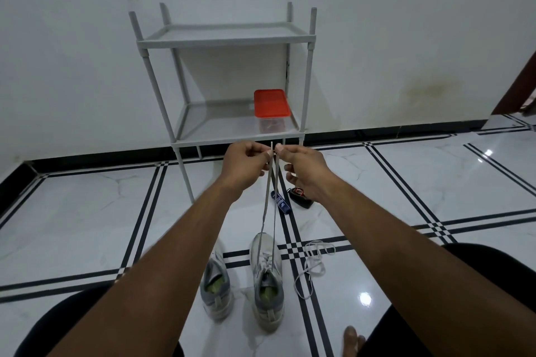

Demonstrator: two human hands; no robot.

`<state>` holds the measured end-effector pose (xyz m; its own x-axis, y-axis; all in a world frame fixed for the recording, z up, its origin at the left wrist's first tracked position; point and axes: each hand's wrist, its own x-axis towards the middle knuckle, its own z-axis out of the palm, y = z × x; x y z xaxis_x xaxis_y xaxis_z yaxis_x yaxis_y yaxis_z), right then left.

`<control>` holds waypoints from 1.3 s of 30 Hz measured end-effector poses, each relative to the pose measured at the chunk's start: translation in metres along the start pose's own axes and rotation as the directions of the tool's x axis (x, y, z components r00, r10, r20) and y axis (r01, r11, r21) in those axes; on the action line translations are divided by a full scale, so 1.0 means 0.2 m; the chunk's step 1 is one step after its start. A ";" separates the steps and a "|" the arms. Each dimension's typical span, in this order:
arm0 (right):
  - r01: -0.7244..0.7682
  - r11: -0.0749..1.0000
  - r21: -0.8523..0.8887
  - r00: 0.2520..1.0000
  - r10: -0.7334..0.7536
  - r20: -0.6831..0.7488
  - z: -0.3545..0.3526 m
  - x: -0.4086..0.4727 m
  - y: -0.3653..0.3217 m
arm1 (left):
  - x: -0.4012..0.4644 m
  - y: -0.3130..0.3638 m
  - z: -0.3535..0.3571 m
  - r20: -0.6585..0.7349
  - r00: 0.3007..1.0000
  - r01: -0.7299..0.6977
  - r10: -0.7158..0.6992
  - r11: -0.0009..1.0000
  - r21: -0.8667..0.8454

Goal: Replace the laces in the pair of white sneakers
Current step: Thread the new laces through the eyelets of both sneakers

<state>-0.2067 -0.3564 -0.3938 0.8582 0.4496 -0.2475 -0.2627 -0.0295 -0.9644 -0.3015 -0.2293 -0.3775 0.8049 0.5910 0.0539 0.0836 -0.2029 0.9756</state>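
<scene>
Both hands are up in front of me, pinching the two ends of the lace [268, 197] side by side: left hand [246, 165] has one tip between thumb and forefinger, right hand [304, 171] has the other, tips poking up just above the fingers. The lace runs down taut into the right sneaker [266, 281] on the tiled floor [87, 211]. Left sneaker [217, 290] sits just beside it, no lace that I can see. A loose lace [311, 266] lies in a heap near the right shoe. Grey rack [226, 81] with a red-lidded box [271, 109] stands behind.
</scene>
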 end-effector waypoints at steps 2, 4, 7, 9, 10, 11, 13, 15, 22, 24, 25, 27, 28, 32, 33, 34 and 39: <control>0.026 1.000 0.001 1.000 -0.026 0.013 -0.01 0.02 0.04 | 0.01 -0.04 0.00 -0.035 0.999 0.039 -0.040 0.998 -0.043; 0.016 0.999 0.036 1.000 -0.016 0.009 -0.03 0.04 0.11 | 0.03 -0.12 -0.01 -0.060 0.996 0.066 -0.070 0.996 -0.063; -0.078 0.996 0.039 0.994 0.080 -0.067 -0.06 0.09 0.34 | 0.04 -0.28 -0.03 -0.052 0.986 0.154 -0.158 0.986 -0.067; -0.191 0.979 -0.073 0.977 0.182 -0.113 -0.07 0.12 0.62 | 0.02 -0.45 -0.02 -0.048 0.953 0.289 -0.299 0.946 -0.148; -0.241 0.961 -0.138 0.967 0.226 -0.114 -0.09 0.09 0.76 | -0.01 -0.54 0.00 -0.040 0.925 0.367 -0.378 0.915 -0.169; -0.281 0.941 -0.188 0.958 0.264 -0.114 -0.09 0.08 0.92 | -0.04 -0.65 0.03 -0.035 0.882 0.460 -0.470 0.874 -0.154; -0.372 0.882 -0.289 0.928 0.352 -0.123 -0.11 0.03 1.19 | -0.12 -0.92 0.11 -0.037 0.781 0.623 -0.624 0.781 -0.040; -0.422 0.813 -0.402 0.904 0.410 -0.119 -0.12 -0.02 1.37 | -0.20 -1.18 0.15 -0.030 0.704 0.709 -0.710 0.699 0.094; -0.292 0.733 -0.614 0.952 0.287 -0.110 -0.13 -0.04 1.63 | -0.42 -1.62 0.29 -0.039 0.708 0.666 -0.705 0.649 0.368; -0.248 0.754 -0.609 0.965 0.247 -0.088 -0.12 -0.01 1.62 | -0.42 -1.64 0.31 -0.046 0.762 0.623 -0.646 0.713 0.321; -0.240 0.773 -0.587 0.968 0.235 -0.086 -0.11 0.00 1.62 | -0.42 -1.64 0.32 -0.047 0.770 0.622 -0.636 0.733 0.277; -0.260 0.818 -0.513 0.965 0.236 -0.113 -0.10 0.03 1.65 | -0.43 -1.66 0.34 -0.069 0.780 0.621 -0.622 0.755 0.211; -0.264 0.836 -0.482 0.965 0.231 -0.128 -0.10 0.03 1.67 | -0.44 -1.67 0.34 -0.079 0.793 0.605 -0.604 0.767 0.214; -0.237 0.873 -0.427 0.970 0.186 -0.159 -0.08 0.04 1.66 | -0.42 -1.68 0.36 -0.078 0.811 0.581 -0.580 0.780 0.234; -0.248 0.871 -0.424 0.967 0.198 -0.160 -0.08 0.06 1.65 | -0.41 -1.68 0.37 -0.067 0.809 0.581 -0.585 0.776 0.245; -0.255 0.868 -0.426 0.966 0.209 -0.153 -0.07 0.07 1.65 | -0.39 -1.68 0.38 -0.067 0.807 0.583 -0.587 0.772 0.255; -0.260 0.801 -0.539 0.966 0.207 -0.158 -0.08 0.10 1.66 | -0.40 -1.72 0.40 -0.138 0.787 0.617 -0.601 0.769 0.165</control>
<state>-0.2701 -0.3710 -0.7198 0.8440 0.2870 -0.4530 -0.1959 -0.6214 -0.7586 -0.3474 -0.2687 -0.7346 0.5020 0.6948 -0.5150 0.6578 0.0798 0.7489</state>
